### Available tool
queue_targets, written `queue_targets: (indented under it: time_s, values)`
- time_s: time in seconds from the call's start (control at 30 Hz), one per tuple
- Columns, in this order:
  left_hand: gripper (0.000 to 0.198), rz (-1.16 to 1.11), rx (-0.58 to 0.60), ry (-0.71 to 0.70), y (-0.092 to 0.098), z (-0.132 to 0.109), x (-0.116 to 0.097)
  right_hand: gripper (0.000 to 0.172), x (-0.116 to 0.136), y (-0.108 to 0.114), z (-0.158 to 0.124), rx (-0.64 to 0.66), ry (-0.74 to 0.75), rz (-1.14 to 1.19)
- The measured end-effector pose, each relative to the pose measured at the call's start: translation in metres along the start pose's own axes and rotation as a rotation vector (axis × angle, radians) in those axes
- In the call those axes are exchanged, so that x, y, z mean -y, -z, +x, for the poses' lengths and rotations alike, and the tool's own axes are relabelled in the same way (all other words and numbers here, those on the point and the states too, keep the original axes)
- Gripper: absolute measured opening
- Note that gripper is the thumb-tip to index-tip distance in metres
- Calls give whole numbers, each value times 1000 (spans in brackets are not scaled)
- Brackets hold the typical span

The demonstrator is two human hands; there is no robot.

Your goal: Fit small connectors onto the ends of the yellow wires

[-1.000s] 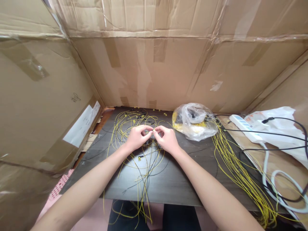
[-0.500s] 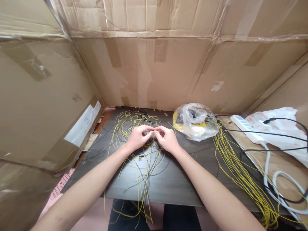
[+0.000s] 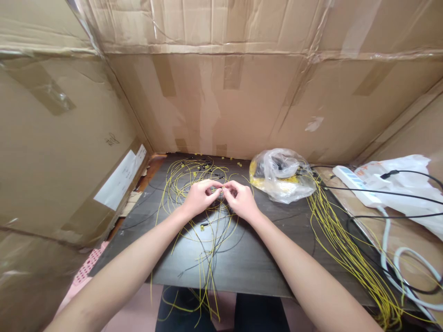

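Observation:
My left hand and my right hand meet over the middle of the dark table, fingertips nearly touching. Both are closed in a pinch on something tiny, mostly hidden by the fingers. Thin yellow wires run from beneath the hands toward the front edge and hang over it. Behind and left of my hands lies a loose tangle of yellow wires, with several black-sleeved ends at the back. One wire end with a yellow tip rests just in front of my hands.
A clear plastic bag with yellow and black contents sits at the back right. A bundle of yellow wires runs down the right side. Farther right are a white power strip, a white bag and cables. Cardboard walls enclose the table.
Both hands keep the same pinched pose over the wires. The whole view has shifted very slightly; nothing else visibly differs.

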State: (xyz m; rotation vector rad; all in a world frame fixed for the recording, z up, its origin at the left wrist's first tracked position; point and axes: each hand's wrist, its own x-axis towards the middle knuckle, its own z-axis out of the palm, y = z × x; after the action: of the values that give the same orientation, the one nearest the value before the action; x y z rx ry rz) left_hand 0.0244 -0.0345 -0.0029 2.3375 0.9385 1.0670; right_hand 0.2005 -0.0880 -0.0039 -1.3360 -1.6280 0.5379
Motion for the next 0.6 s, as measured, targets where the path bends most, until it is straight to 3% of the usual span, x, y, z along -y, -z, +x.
queue_targets:
  time_s: [0.6]
  values:
    - [14,5,-25,-14,-1,0,0,15,1,0,0,-46,31,-63]
